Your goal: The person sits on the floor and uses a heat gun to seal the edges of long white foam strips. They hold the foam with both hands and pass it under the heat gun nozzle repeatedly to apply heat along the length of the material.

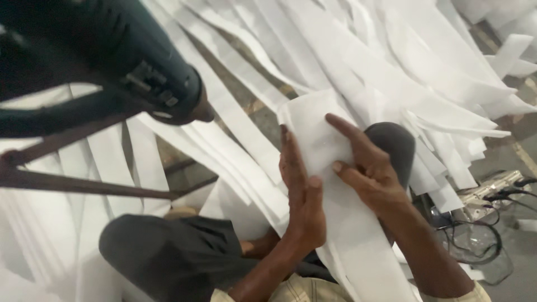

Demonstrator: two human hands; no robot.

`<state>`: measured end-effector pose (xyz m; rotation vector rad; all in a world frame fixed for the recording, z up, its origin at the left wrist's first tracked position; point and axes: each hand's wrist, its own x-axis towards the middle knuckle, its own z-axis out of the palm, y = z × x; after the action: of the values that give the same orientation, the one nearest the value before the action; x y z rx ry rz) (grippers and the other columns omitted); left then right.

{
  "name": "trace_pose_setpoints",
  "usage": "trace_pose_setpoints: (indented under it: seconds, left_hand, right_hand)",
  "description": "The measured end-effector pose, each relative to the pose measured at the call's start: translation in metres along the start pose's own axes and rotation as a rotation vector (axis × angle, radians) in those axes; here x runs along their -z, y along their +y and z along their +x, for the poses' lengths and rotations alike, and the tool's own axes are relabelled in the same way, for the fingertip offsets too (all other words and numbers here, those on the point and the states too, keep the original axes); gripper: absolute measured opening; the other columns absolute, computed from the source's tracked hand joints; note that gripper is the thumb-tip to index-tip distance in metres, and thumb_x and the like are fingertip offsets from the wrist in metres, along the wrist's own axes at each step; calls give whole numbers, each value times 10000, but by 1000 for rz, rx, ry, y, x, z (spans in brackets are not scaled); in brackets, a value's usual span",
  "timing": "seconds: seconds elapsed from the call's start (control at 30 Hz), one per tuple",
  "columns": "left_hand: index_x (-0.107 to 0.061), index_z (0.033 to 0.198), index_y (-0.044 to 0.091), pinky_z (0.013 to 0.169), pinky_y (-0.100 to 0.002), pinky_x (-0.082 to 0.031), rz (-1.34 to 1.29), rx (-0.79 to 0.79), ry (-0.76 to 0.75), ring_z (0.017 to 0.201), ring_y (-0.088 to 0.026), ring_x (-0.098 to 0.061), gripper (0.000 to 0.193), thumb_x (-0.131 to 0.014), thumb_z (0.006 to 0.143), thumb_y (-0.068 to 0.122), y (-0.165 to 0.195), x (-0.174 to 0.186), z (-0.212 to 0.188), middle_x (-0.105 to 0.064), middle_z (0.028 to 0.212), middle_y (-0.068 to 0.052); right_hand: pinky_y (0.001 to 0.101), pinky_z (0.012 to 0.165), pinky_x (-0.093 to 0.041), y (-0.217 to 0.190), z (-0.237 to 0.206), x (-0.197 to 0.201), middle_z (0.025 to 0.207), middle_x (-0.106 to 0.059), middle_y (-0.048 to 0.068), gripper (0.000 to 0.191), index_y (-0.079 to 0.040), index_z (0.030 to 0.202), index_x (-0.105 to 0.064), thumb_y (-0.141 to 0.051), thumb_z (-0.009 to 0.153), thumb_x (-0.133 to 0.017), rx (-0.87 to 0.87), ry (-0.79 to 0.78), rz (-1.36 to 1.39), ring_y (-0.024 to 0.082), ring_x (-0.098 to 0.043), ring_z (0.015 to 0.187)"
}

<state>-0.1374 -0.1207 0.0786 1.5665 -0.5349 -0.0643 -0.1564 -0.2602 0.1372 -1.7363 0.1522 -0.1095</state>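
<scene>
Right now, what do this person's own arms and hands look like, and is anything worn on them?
Both hands are bare: no gloves, rings or watch show on the left hand or the right hand. The forearms are uncovered too. Light beige, cream-coloured short sleeves show only at the bottom edge of the head view, near the elbows. Dark grey trousers cover the knees below.

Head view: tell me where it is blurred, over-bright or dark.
Head view: the dark green heat gun at upper left is soft and underexposed, its detail lost; the heap of white strips behind it is washed out, edges merging in the glare; the left hand and right hand, pressed on a white strip over the knee, are the sharpest part, evenly lit.
</scene>
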Motion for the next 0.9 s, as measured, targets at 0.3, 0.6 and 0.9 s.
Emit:
trace_pose_setpoints:
  seconds: [0.3, 0.6, 0.9]
  left_hand:
    - [-25, 1669, 41, 1301, -532, -100, -164, 43, -43, 1657, -350, 15, 762, -285, 1115, 494, 19, 27, -23, 51, 1780, -162]
    - [-216, 1610, 12, 1038, -410, -531, -521, 356, -7, 1484, -329, -396, 849, -616, 868, -85, 8, 58, -79, -284, 1668, -161]
    - [-268, 1588, 105, 807, -265, -591, -727, 684, 152, 1081, -208, -600, 905, -615, 803, -183, -37, 52, -49, -537, 1367, -203]
  right_hand:
    - [349, 1240, -190, -14, -19, 6, 1680, -304, 144, 764, -23, 1628, -251, 0, 927, -555, 143, -201, 174, 203, -270, 1544]
    - [416, 1212, -269, -4, -42, -10, 1639, -331, 146, 717, -63, 1615, -244, -76, 973, -562, 19, -266, 185, 248, -261, 1540]
    - [471, 1237, -294, 49, -47, 4, 1641, -317, 178, 767, -70, 1622, -190, -219, 1000, -614, -62, -193, 82, 323, -289, 1543]
